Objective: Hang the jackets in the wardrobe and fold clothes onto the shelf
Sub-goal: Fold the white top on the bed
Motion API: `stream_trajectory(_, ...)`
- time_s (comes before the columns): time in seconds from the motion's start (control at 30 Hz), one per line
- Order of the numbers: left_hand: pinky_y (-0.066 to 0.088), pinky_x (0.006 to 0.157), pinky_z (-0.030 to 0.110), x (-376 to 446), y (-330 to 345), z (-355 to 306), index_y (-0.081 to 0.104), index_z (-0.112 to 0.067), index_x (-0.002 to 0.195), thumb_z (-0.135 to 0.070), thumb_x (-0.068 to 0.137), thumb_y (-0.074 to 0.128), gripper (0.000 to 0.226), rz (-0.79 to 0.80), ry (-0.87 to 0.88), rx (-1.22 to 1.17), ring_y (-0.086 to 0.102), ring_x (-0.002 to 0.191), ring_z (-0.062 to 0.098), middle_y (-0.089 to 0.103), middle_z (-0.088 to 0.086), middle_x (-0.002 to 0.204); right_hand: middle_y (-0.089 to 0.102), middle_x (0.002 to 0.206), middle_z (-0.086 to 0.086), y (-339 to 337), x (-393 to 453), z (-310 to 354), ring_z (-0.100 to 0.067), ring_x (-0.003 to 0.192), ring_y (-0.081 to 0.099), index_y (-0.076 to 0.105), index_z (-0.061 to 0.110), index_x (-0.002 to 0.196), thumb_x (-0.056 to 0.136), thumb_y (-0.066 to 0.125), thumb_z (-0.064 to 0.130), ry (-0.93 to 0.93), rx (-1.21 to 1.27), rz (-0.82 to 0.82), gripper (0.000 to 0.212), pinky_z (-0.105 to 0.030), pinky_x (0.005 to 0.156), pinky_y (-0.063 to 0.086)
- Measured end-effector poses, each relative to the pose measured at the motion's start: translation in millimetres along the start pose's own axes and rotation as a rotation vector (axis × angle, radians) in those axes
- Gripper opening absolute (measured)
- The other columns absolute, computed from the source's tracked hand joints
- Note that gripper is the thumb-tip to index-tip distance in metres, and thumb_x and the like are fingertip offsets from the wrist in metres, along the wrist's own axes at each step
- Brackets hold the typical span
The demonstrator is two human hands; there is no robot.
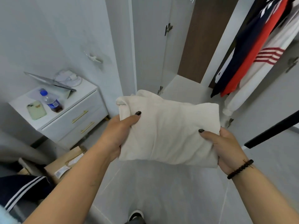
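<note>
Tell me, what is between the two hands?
In the head view, only the folded cream garment lies between the left hand and the right hand; both grip its ends.

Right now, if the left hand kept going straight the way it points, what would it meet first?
The left hand grips the folded cloth and points up and ahead toward the open wardrobe. Past the cloth, it would probably reach the white shelf first, though depth is hard to judge.

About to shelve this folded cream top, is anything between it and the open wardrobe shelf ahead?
Nothing visible. Left hand and right hand grip the folded cream top; the white shelf beyond lies bare, doors open, hanging jackets off to its right.
</note>
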State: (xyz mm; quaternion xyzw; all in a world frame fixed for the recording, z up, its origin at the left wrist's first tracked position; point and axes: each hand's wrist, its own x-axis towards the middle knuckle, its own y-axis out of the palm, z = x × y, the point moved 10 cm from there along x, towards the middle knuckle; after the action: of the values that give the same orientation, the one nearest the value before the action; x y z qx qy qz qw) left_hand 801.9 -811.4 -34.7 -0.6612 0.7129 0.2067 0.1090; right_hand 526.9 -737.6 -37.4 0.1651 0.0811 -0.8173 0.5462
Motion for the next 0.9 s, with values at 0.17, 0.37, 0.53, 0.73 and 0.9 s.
stream_trajectory(0.17, 0.055, 0.073, 0.036, -23.4, 32.2, -128.7, 0.068, -0.016, 0.111, -0.027, 0.090, 0.065, 0.024, 0.099, 0.086, -0.012, 0.073, 0.090, 0.023, 0.076, 0.003, 0.098, 0.075, 0.098, -0.002, 6.7, -21.5, 137.8, -0.018, 0.086, 0.072, 0.065, 0.011, 0.107, 0.089, 0.059, 0.003, -0.058, 0.016, -0.018, 0.021, -0.030, 0.069, 0.059)
stream_trajectory(0.37, 0.056, 0.076, 0.039, -35.3, 61.5, -243.5, 0.066, -0.021, 0.115, -0.031, 0.090, 0.065, 0.026, 0.190, 0.197, -0.013, 0.072, 0.094, 0.022, 0.075, 0.000, 0.102, 0.075, 0.099, -0.001, 13.9, -40.8, 260.5, -0.016, 0.083, 0.072, 0.066, 0.012, 0.107, 0.088, 0.057, 0.000, -0.169, 0.014, -0.070, 0.024, -0.028, 0.065, 0.059)
stream_trajectory(0.53, 0.056, 0.071, 0.035, -41.0, 91.9, -323.5, 0.066, -0.024, 0.108, -0.034, 0.088, 0.067, 0.022, 0.249, 0.298, 0.007, 0.072, 0.088, 0.018, 0.076, -0.006, 0.094, 0.073, 0.104, -0.005, 8.9, -48.4, 334.6, -0.023, 0.091, 0.071, 0.066, 0.010, 0.111, 0.088, 0.059, 0.001, -0.290, 0.022, -0.133, 0.026, -0.038, 0.077, 0.056)
stream_trajectory(0.73, 0.056, 0.066, 0.031, -38.7, 135.7, -390.8, 0.067, -0.024, 0.106, -0.034, 0.090, 0.066, 0.019, 0.287, 0.391, 0.049, 0.073, 0.082, 0.016, 0.076, -0.006, 0.091, 0.075, 0.098, -0.003, -4.9, -37.5, 385.9, -0.020, 0.083, 0.072, 0.066, 0.010, 0.110, 0.088, 0.059, 0.003, -0.387, 0.073, -0.165, 0.023, -0.033, 0.066, 0.053)
stream_trajectory(0.9, 0.056, 0.068, 0.033, -22.0, 196.4, -424.4, 0.068, -0.023, 0.102, -0.032, 0.091, 0.064, 0.014, 0.323, 0.434, 0.064, 0.073, 0.082, 0.018, 0.076, -0.005, 0.089, 0.075, 0.099, -0.003, -45.7, -11.3, 421.6, -0.024, 0.090, 0.070, 0.067, 0.013, 0.106, 0.088, 0.061, 0.005, -0.438, 0.092, -0.240, 0.021, -0.036, 0.074, 0.053)
